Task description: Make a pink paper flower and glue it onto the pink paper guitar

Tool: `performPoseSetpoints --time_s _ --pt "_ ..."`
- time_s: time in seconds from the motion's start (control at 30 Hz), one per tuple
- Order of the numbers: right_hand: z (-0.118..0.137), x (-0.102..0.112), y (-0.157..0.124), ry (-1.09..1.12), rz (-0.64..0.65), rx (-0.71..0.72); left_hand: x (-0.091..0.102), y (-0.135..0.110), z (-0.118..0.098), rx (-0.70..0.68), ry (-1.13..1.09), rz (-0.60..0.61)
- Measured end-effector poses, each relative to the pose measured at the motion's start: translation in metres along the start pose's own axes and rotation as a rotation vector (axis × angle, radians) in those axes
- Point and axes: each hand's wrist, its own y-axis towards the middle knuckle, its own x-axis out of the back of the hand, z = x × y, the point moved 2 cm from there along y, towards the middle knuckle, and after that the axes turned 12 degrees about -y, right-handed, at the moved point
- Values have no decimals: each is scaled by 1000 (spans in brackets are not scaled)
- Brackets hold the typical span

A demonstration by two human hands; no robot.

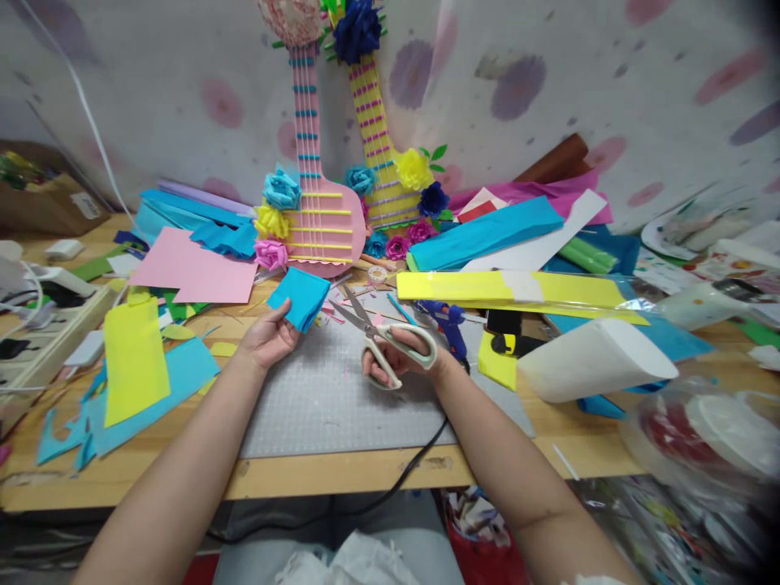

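Note:
A folded piece of blue paper (pixel 300 297) is held in my left hand (pixel 271 337), with the thumb on top and fingers under it. My right hand (pixel 399 357) has its fingers through the handles of a pair of scissors (pixel 370 329). The scissor blades are spread apart and point up and left, near the right edge of the blue paper without touching it. Both hands are over the grey cutting mat (pixel 305 422). Beside the right hand lies a blue glue gun (pixel 448 321) with a black cord.
Two paper guitars with flowers, one pink (pixel 329 219) and one yellow (pixel 373 122), lean on the wall. Pink card (pixel 207 272), yellow paper (pixel 135 357) and a power strip (pixel 54 341) are left. A yellow roll (pixel 457 290) and white roll (pixel 600 361) lie right.

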Motion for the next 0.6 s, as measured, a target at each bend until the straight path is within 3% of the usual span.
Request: performPoseSetpoints --time_s 0.3,0.43,0.5,0.6 --pt "4 -9 2 -88 -22 -124 0 2 0 -27 -15 -11" --pt "2 -6 3 -104 -172 -147 -1 0 1 -35 -19 -12" --pt "1 -6 5 -114 -106 -113 -1 -1 2 -38 -18 -17" --pt "-2 -7 8 -118 106 -66 -1 -1 3 -42 -21 -20"
